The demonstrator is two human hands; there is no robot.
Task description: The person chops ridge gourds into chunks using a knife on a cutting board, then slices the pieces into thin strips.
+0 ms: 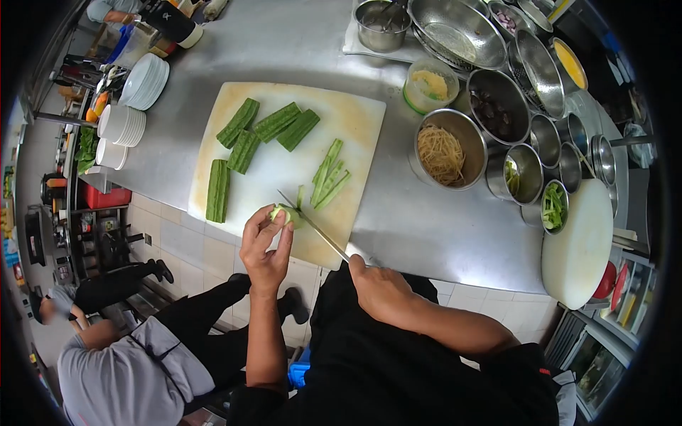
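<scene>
The left hand (267, 245) pinches a vegetable piece (290, 216). The right hand (383, 292) grips a knife (323, 236) over the near side of the board (273, 167).

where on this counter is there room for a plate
The steel counter is bare in front of the bowl of pale strips, right of the cutting board, and between the board and the stacked white plates. The far right is crowded with metal bowls.

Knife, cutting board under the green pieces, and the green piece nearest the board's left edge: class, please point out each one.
Knife (325, 238): head view, on the blade.
Cutting board (273, 174): head view, on a bare part of its surface.
Green piece (218, 190): head view, on its middle.
</scene>
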